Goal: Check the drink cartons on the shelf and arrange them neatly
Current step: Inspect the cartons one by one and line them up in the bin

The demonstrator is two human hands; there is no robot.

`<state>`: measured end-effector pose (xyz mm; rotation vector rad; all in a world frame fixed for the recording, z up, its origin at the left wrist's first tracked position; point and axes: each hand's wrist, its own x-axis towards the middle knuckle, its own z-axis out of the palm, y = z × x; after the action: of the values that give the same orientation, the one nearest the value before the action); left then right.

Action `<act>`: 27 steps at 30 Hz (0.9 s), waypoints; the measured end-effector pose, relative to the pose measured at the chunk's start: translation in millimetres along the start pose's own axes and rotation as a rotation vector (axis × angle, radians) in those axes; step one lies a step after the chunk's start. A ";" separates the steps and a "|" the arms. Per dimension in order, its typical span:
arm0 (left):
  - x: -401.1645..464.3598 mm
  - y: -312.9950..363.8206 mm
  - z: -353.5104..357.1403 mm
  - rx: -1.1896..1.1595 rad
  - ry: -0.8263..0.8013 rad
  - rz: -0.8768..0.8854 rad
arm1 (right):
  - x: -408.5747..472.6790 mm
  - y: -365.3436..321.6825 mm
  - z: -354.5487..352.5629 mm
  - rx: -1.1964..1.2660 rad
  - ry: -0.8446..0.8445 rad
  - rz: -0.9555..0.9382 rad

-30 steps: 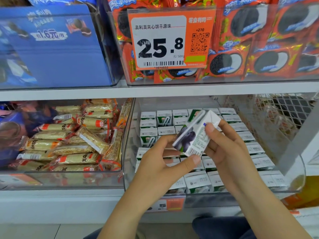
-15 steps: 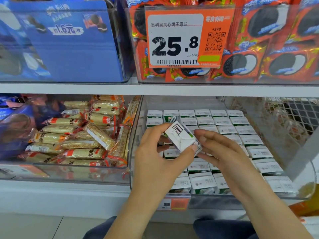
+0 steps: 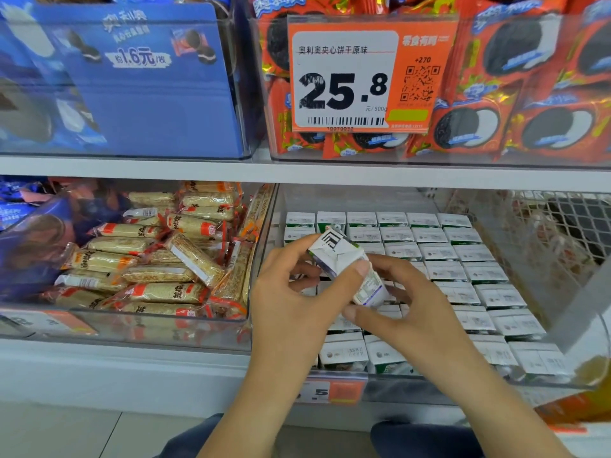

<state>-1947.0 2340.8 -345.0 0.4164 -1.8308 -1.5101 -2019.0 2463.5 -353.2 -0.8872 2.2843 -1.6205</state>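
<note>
A small white drink carton [image 3: 344, 259] with purple print is tilted above the clear bin [image 3: 496, 380] on the lower shelf. My left hand [image 3: 291, 299] grips its upper end, thumb across the near face. My right hand [image 3: 410, 305] pinches its lower end from the right. Beneath them, several white-and-green cartons [image 3: 463, 269] stand in tidy rows that fill the bin. My hands hide the cartons in the bin's left middle.
A clear bin of wrapped rice bars [image 3: 148, 272] sits to the left. An orange price tag [image 3: 370, 74] hangs on the upper shelf in front of red cookie packs [image 3: 529, 94]; a blue cookie box [image 3: 139, 81] is upper left. Wire mesh [image 3: 562, 226] bounds the right.
The carton came down from a raised position toward the bin and turned its folded top up. Both hands followed it lower and kept their hold.
</note>
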 end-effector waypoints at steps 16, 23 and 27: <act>6.0 7.5 -9.5 -0.311 -0.236 -0.228 | 1.5 -3.5 -0.6 0.516 -0.009 0.136; 7.4 5.0 -10.8 -0.271 -0.251 -0.245 | 1.7 -3.4 -2.0 0.509 -0.010 0.122; 8.4 4.4 -10.4 -0.145 -0.240 -0.291 | 0.3 -5.1 -4.6 0.373 0.015 0.005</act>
<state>-1944.7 2329.1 -337.5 0.4634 -1.8866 -1.9504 -2019.7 2465.9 -346.8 -0.7761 1.8941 -1.9663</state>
